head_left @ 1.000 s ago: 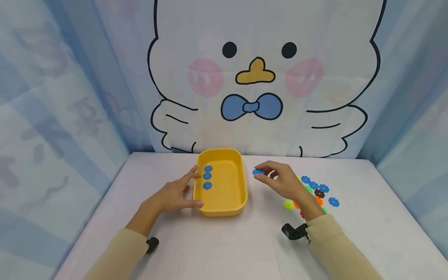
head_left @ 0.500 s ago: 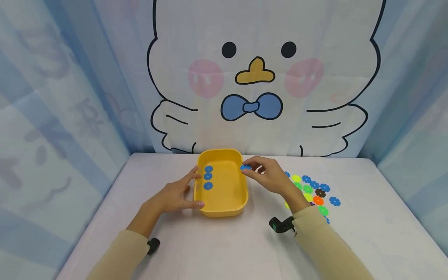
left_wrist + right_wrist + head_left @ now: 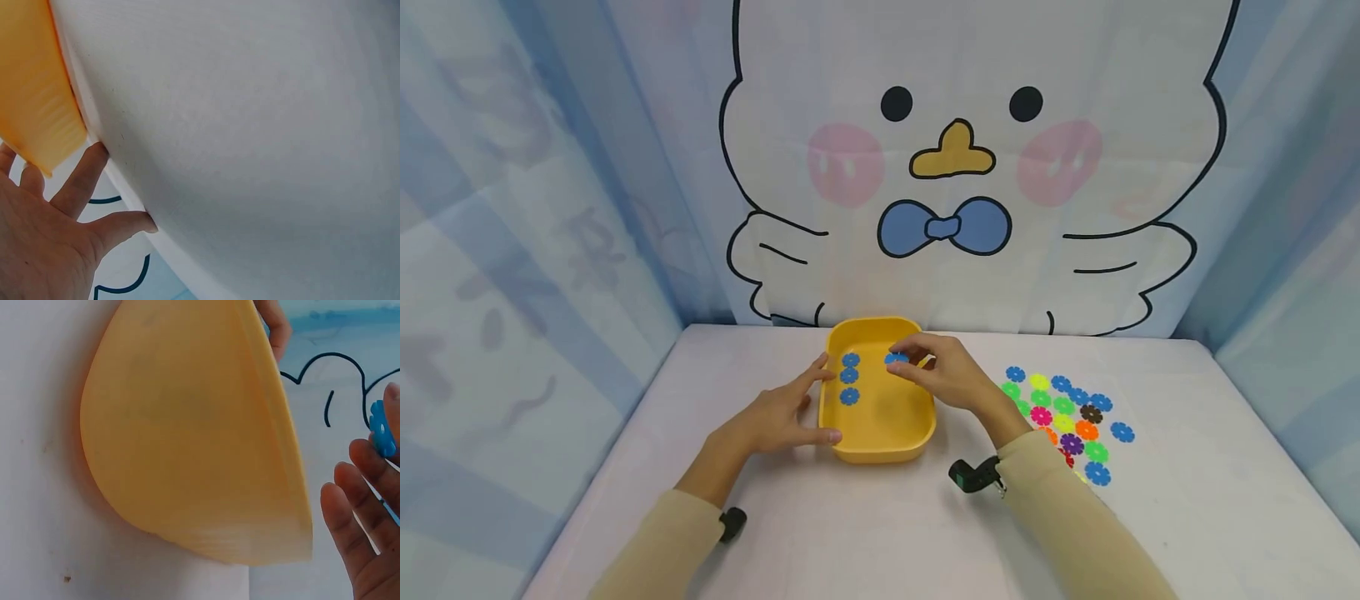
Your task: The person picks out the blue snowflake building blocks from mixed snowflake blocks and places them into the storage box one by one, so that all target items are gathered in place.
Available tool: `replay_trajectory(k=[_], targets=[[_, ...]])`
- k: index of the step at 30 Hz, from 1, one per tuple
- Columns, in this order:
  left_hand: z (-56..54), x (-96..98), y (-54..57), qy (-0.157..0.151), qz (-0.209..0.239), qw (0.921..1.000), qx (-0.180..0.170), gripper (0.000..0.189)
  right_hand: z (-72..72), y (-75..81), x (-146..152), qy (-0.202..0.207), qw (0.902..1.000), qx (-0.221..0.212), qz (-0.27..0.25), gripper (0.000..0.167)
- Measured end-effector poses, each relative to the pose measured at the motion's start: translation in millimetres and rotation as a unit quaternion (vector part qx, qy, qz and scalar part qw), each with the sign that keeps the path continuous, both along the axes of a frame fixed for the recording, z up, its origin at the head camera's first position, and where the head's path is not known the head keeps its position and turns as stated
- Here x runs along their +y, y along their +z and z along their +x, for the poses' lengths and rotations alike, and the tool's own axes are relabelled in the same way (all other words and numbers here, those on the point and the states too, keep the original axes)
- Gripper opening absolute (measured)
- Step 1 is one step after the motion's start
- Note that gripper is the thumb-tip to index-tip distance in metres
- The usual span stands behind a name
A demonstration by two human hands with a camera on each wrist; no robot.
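A yellow plastic tray [image 3: 887, 427] lies in the middle of the head view. Three blue notched discs, like snowflake building pieces, line its left side; the front one [image 3: 849, 397] sits slightly apart. Over the tray's back right part, my right hand [image 3: 953, 371] pinches another blue disc [image 3: 896, 358] between thumb and index finger. In the right wrist view this blue disc [image 3: 380, 432] shows above the rim level, the other fingers spread. My left hand [image 3: 775, 419] rests along the tray's left rim with fingers and thumb spread; its fingers [image 3: 80, 181] look extended in the left wrist view.
Right of the tray lies a loose spread of notched discs, among them a purple disc [image 3: 1072, 444], a brown disc [image 3: 1091, 414] and a pink disc [image 3: 1041, 416]. The right sleeve [image 3: 1060, 508] covers part of the spread's near side. A cartoon-printed curtain [image 3: 940, 283] hangs behind the table.
My right hand has moved left with the blue disc, from right of the tray, across its right rim, to over its inside. More of the disc spread is uncovered. My left hand has stayed put.
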State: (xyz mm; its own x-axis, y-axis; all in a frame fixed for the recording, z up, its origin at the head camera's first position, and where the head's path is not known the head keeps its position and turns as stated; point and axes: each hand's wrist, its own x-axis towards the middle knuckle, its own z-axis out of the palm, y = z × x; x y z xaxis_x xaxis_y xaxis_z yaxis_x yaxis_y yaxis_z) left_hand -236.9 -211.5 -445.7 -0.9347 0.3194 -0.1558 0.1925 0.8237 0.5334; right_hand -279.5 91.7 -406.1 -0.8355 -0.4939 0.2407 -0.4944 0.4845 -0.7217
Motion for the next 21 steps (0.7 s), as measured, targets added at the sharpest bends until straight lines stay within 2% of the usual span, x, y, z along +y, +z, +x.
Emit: replay_trajectory(k=[11,15,21], targets=[[-1.7,-0.6,-1.4,0.004,-0.004,1.0,-0.002,0.107,-3.2,-7.8,-16.6,0.01,0.9998,-0.008,0.014,0.033],[-1.4,-0.5,-1.4,0.003,-0.003,1.0,-0.001,0.107,-3.5,-10.4,-22.3,0.012,0.9992,-0.026,0.027,0.035],[-1.2,1.1,0.3,-0.001,-0.002,1.0,-0.003,0.106,-3.7,-14.8,-30.9,0.036,0.9968,-0.062,0.035,0.04]])
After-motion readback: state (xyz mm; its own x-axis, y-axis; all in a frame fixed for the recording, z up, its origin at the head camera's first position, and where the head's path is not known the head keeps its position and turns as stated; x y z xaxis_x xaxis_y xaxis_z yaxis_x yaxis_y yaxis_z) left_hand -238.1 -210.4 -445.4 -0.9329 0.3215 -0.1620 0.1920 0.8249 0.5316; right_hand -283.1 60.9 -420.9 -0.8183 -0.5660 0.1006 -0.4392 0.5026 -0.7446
